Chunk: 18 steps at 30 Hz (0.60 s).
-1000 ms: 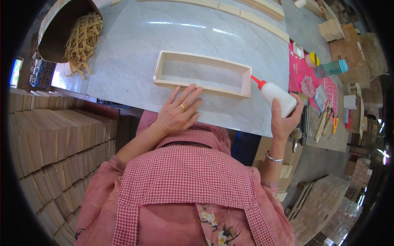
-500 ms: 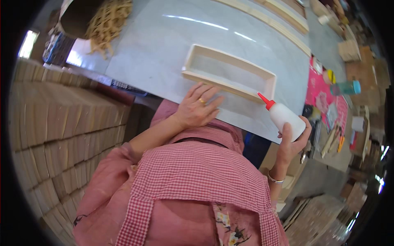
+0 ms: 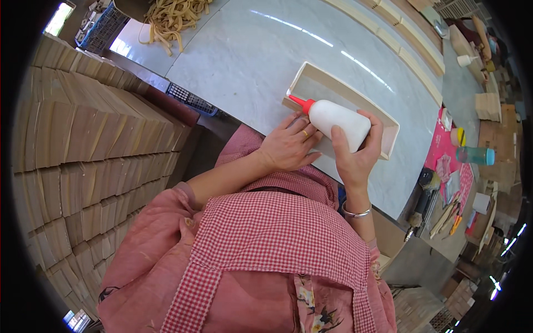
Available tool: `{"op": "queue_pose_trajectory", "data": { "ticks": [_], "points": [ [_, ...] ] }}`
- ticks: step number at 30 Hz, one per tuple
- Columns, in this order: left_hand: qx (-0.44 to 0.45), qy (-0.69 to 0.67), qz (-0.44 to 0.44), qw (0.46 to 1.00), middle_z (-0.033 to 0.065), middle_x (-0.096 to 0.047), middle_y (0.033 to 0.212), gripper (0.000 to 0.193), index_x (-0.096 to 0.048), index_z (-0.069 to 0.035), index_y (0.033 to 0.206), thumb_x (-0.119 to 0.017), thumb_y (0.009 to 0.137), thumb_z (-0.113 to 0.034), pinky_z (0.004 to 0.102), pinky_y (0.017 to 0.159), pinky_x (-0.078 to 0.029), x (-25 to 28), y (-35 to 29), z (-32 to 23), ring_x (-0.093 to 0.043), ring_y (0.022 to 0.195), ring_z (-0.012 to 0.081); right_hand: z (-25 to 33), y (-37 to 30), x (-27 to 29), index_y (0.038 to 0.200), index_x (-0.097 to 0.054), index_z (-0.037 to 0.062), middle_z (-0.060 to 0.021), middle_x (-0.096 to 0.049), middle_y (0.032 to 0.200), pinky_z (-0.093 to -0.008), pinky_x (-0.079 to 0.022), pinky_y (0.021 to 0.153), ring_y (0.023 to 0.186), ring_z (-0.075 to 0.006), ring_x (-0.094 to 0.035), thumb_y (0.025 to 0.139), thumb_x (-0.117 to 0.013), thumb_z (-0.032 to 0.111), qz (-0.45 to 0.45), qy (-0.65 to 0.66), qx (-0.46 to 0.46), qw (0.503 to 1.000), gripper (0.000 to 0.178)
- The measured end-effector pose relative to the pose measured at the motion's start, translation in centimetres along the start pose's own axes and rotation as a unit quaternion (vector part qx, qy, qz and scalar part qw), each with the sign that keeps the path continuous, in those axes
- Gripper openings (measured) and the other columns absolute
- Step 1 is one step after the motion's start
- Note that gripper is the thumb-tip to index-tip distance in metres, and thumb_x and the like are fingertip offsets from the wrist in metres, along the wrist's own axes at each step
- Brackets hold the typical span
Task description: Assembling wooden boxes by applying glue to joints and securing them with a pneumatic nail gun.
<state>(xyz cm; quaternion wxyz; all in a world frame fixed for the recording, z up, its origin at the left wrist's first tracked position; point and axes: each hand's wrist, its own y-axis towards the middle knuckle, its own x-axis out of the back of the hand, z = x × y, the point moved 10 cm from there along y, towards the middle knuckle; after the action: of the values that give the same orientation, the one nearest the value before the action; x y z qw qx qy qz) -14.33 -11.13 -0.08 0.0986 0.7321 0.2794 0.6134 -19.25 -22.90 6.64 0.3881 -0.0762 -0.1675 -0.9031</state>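
Observation:
A white squeeze bottle with a red pointed nozzle is gripped in my right hand. It lies tilted on its side over the wooden frame, its tip pointing left near the frame's left end. This frame is long, narrow, pale and rectangular, with grey surface showing inside it. My left hand lies with fingers stretched out at the frame's near side, by its left part. Whether those fingertips touch the wood I cannot tell. Bottle and hands hide most of the near wall.
The frame sits on a grey table. Long wooden strips lie along its far right side, and a heap of tan bands at the far left. Stacked wooden boards rise on my left. A teal bottle stands at right.
My right hand has brought the bottle leftward over the frame, with the nozzle now near its left end. The whole view has shifted; the left hand stays by the frame's near side.

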Motion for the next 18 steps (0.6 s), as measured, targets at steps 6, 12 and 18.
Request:
{"op": "queue_pose_trajectory", "data": {
  "ticks": [6,12,18],
  "points": [
    [0.008,0.004,-0.001,1.0,0.0123,-0.06,0.124,0.045,-0.065,-0.005,0.118,-0.063,0.091,-0.041,0.0458,0.115,-0.034,0.0,0.3,0.1,-0.054,0.117,0.0301,0.6,-0.2,1.8,0.127,-0.051,0.0035,-0.0122,-0.06,0.112,-0.0326,-0.051,0.083,0.093,-0.0222,-0.06,0.08,-0.078,0.011,-0.008,-0.061,0.016,0.998,0.054],
    [0.013,-0.005,-0.003,1.0,0.0117,-0.06,0.126,0.046,-0.066,-0.006,0.12,-0.064,0.09,-0.041,0.0443,0.116,-0.034,-0.1,0.4,0.0,-0.055,0.119,0.0289,0.6,-1.6,5.7,0.126,-0.052,0.0029,-0.0123,-0.06,0.112,-0.0329,-0.051,0.083,0.093,-0.0228,-0.06,0.08,-0.077,0.011,-0.04,-0.098,-0.009,0.994,0.053],
    [0.005,0.001,-0.009,1.0,0.0119,-0.06,0.125,0.048,-0.065,-0.004,0.124,-0.063,0.091,-0.038,0.0438,0.116,-0.034,0.2,0.6,-0.2,-0.054,0.118,0.0277,0.3,-3.3,10.2,0.126,-0.053,0.0028,-0.0124,-0.06,0.113,-0.0333,-0.051,0.084,0.094,-0.0233,-0.059,0.081,-0.077,0.011,-0.084,-0.123,-0.01,0.989,0.052]
  ]
}}
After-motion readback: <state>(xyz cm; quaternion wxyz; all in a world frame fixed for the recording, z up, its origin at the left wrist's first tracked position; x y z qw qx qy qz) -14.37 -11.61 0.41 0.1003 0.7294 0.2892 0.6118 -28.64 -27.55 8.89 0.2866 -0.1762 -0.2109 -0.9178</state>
